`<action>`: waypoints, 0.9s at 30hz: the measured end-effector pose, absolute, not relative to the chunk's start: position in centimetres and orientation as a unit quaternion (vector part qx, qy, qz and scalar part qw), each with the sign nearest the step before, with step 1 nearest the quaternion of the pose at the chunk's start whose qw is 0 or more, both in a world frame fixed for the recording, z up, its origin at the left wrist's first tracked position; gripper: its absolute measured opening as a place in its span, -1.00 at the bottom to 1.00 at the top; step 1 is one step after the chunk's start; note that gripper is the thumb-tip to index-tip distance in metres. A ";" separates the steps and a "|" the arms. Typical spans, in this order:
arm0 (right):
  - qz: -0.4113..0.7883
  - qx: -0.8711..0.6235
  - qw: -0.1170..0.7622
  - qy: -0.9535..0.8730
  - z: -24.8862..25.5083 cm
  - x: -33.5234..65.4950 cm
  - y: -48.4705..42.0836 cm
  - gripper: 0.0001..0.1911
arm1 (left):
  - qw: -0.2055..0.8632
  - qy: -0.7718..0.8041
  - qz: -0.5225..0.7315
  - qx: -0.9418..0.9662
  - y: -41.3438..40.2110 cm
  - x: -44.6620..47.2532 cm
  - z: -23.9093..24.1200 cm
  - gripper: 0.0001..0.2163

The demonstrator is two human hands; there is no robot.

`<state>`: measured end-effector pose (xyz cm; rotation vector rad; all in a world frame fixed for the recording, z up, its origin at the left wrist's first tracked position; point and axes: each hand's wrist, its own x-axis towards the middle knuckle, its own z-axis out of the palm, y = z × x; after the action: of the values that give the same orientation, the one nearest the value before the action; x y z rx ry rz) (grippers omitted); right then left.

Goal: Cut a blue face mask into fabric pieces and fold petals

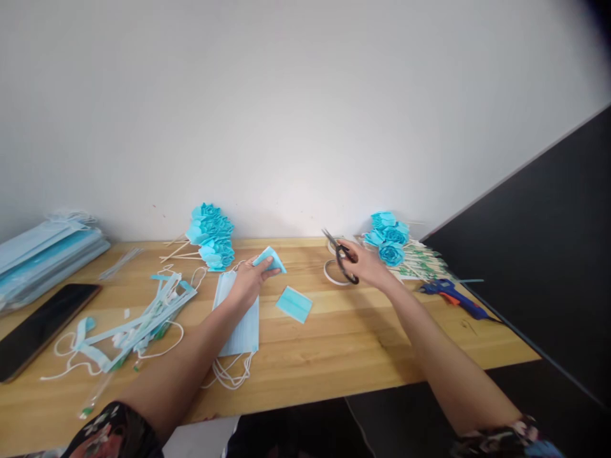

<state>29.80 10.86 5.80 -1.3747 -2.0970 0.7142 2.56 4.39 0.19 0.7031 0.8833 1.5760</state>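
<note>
Above a whole blue face mask (240, 334), my left hand (252, 277) pinches a small folded piece of blue mask fabric (275, 257). My right hand (367, 262) is closed on black-handled scissors (341, 256), their blades pointing up and to the left, apart from the fabric. Between the hands a flat cut rectangle of blue mask fabric (294, 304) lies on the wooden table (296, 366). Rolls of tape (333, 272) sit just behind the scissors, partly hidden by them.
Blue fabric flowers on sticks (212, 235) lie by the wall, with more flowers (390, 236) on the right. A blue glue gun (456, 298) rests near the right edge. Left are mask scraps (143, 327), a phone (45, 324) and a mask stack (48, 257).
</note>
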 end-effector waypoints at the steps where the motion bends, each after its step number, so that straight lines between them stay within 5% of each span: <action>1: 0.360 -0.481 0.307 -0.738 6.2 29.8 10.9 -0.48 | 0.572 0.371 0.671 0.292 4.4 2.5 0.2 -0.72; 4: 0.583 -0.368 0.349 -0.634 6.7 28.7 10.3 -0.48 | 0.587 0.364 0.672 0.266 4.5 2.5 0.0 -0.75; 10: 0.734 -0.234 0.289 -0.569 4.3 24.1 8.9 -0.46 | 0.605 0.366 0.674 0.215 4.8 2.4 -0.1 -0.83; 27: 0.762 -0.192 0.165 -0.596 2.1 24.3 7.2 -0.46 | 0.628 0.357 0.681 0.120 4.9 1.8 0.8 -0.96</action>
<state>24.31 7.22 2.10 -0.5483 -1.6991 2.1710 1.76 4.93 0.77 0.2743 0.8188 1.5607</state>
